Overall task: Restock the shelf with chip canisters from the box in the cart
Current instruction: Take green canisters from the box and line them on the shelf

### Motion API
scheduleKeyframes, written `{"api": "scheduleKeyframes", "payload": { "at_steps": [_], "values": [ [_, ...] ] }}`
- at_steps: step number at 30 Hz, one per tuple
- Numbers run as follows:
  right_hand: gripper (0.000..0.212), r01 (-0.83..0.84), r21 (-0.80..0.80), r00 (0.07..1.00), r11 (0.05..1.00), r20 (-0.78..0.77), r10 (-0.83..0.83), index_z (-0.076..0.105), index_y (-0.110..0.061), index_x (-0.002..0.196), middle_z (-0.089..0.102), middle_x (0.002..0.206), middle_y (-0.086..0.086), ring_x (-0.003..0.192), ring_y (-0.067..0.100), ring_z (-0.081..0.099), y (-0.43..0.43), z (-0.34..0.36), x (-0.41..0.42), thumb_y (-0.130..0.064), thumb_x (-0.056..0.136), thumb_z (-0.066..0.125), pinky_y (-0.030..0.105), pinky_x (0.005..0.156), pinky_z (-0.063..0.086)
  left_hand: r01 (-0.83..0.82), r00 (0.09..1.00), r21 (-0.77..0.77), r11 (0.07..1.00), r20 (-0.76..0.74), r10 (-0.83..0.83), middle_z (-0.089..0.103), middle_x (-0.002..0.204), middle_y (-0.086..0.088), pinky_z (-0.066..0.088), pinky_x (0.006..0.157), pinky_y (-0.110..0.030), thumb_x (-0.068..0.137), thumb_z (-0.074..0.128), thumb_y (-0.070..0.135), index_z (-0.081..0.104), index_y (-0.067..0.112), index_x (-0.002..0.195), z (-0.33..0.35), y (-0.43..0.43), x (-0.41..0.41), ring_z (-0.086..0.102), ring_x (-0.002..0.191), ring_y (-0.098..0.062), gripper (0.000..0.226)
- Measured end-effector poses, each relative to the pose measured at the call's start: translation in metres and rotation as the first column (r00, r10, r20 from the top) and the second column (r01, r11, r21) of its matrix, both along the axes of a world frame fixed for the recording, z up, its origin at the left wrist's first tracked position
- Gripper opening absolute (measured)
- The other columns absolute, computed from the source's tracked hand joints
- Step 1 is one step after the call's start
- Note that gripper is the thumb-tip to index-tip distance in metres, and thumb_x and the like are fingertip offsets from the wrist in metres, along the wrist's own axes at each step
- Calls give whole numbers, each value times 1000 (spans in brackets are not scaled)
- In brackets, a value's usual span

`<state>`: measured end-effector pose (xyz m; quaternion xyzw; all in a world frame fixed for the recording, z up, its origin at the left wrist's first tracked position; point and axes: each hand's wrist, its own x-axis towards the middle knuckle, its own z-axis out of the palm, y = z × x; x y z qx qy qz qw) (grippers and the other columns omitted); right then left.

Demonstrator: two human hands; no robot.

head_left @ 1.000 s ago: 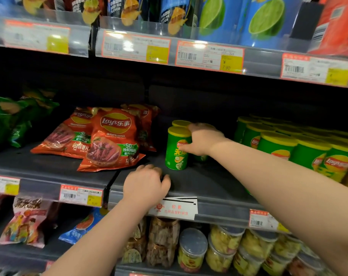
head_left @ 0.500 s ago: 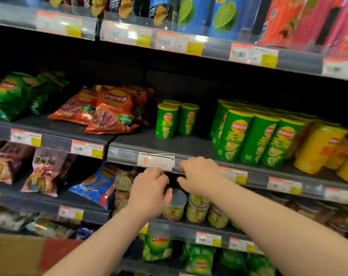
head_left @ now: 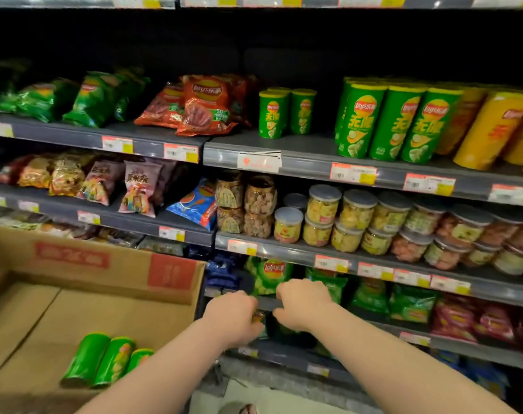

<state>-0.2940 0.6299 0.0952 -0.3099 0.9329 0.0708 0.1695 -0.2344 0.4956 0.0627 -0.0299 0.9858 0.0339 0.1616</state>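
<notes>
You have small canisters (head_left: 273,115) on the shelf (head_left: 311,144), three boxed canisters (head_left: 102,360) yet to place, and your left hand (head_left: 230,316) and right hand (head_left: 303,303) loosely curled, holding nothing.

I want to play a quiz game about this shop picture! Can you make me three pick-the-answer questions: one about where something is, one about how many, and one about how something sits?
1. Where are the green cylindrical chip canisters that wait to be put away?
A) in the brown cardboard box
B) on the floor
C) in a hand

2. How many of them show in that box?
A) one
B) three
C) six

3. How do they sit there?
A) standing upright
B) lying on their sides
C) stacked in a tower

Answers: 1 A, they rest on the box's bottom at the lower left; 2 B, three lie side by side, the last partly behind an arm; 3 B, their long sides face up.
</notes>
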Motion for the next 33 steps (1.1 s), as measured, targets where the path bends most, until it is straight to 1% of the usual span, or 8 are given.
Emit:
{"api": "scheduleKeyframes", "payload": {
  "at_steps": [3,8,12,17,19,24,29,33],
  "values": [
    [37,-30,15,998,999,47,29,53,-18,125,58,122,7,109,30,55,-3,-13,22,-38,94,46,37,82,41,-44,997,-11,999,62,45,54,121,-6,48,88,-38,91,49,49,53,17,125,-7,-7,31,55,110,-27,47],
    [36,-55,-12,993,998,102,56,53,-20,124,58,122,6,111,29,55,-9,-30,49,-39,94,46,37,81,40,-100,988,-17,995,116,101,55,118,-8,49,86,-39,91,49,49,57,15,118,-17,-23,70,57,108,-30,44],
    [35,-22,-59,991,998,130,30,53,-21,123,58,123,6,112,30,54,-4,-43,59,-38,94,46,38,86,40,-130,979,-41,991,154,135,55,121,-8,47,87,-37,90,49,48,56,15,117,-37,-36,79,56,111,-30,44],
    [36,-10,-24,986,1000,164,14,52,-20,125,57,124,6,114,30,52,-14,-61,57,-37,94,46,39,88,40,-138,975,-22,990,176,139,55,121,-9,47,88,-38,90,50,48,56,15,118,-50,-49,83,55,112,-29,43],
    [36,-29,-22,984,999,177,33,52,-20,125,58,123,6,113,30,54,-34,-68,57,-35,93,46,38,86,41,-170,971,-12,985,167,170,56,121,-9,48,90,-38,89,51,49,57,17,119,-54,-64,88,55,113,-30,44],
    [36,-82,-24,970,996,226,85,52,-20,125,57,127,7,116,30,54,-110,-83,67,-34,93,46,38,90,42,-274,942,-23,962,197,273,56,124,-8,47,92,-37,89,52,47,57,16,118,-66,-137,113,54,117,-27,43],
    [37,-108,33,950,994,298,94,53,-18,125,57,127,8,118,30,53,-183,-104,77,-35,92,48,37,91,43,-365,899,-13,931,256,356,59,119,-8,49,90,-36,88,51,47,58,16,115,-87,-221,136,57,112,-26,41],
    [31,-72,64,937,995,347,45,56,-18,116,61,121,6,112,28,57,-234,-120,74,-37,92,51,34,84,46,-403,879,34,914,291,377,58,122,-6,48,93,-34,87,53,47,58,19,117,-107,-279,134,57,114,-24,42]
  ]
}}
